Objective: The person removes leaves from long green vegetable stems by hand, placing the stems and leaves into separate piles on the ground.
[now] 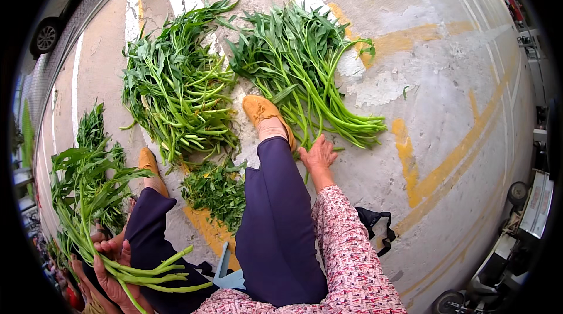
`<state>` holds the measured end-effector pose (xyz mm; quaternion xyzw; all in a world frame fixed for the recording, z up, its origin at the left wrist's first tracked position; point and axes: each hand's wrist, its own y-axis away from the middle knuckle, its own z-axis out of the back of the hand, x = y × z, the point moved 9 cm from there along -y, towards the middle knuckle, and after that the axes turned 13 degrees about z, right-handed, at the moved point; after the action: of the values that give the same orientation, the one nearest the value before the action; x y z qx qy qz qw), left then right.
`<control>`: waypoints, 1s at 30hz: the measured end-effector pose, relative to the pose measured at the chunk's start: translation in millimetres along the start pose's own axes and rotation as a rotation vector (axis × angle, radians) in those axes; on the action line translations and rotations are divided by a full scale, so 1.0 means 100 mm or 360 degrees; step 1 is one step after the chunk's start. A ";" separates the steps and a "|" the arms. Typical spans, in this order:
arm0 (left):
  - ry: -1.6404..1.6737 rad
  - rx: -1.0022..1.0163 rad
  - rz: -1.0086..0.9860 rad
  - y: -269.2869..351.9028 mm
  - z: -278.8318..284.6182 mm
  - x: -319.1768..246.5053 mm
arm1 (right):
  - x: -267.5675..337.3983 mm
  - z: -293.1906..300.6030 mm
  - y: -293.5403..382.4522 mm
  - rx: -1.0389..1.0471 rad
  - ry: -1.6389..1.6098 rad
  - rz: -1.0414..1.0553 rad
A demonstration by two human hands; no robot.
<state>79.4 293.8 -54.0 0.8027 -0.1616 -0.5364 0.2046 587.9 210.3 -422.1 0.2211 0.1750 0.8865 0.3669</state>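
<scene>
Several long green stems of leafy water spinach (pixel 127 272) lie in my left hand (pixel 115 270), at the lower left, their leaves pointing up and away. My right hand (pixel 319 157) reaches down to the cut ends of a few stems beside my shoe, fingers curled; whether it grips one is unclear. Just beyond it, a spread of water spinach (pixel 303 67) rests on the pavement, stems towards the right. Left of that lies a larger heap of the same greens (pixel 180 94). A low pile of loose leaves (pixel 215 190) sits between my legs.
My tan shoes (pixel 266 109) stand among the greens. More greens (pixel 91 127) lie at the left, near another person's bare feet (pixel 100 232). A light blue plastic piece (pixel 228 276) is under me. A black strapped item (pixel 374 221) lies right of my sleeve. Wheeled vehicles stand at the right edge.
</scene>
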 end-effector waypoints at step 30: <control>0.0089 0.0366 0.0142 -0.19 -0.17 0.12 | -0.18 0.50 0.03 -0.0573 0.0688 0.0383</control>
<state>100.8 307.0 -67.5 0.8275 -0.2519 -0.4820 0.1393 623.6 202.4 -383.3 -0.0220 0.0616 0.9668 0.2469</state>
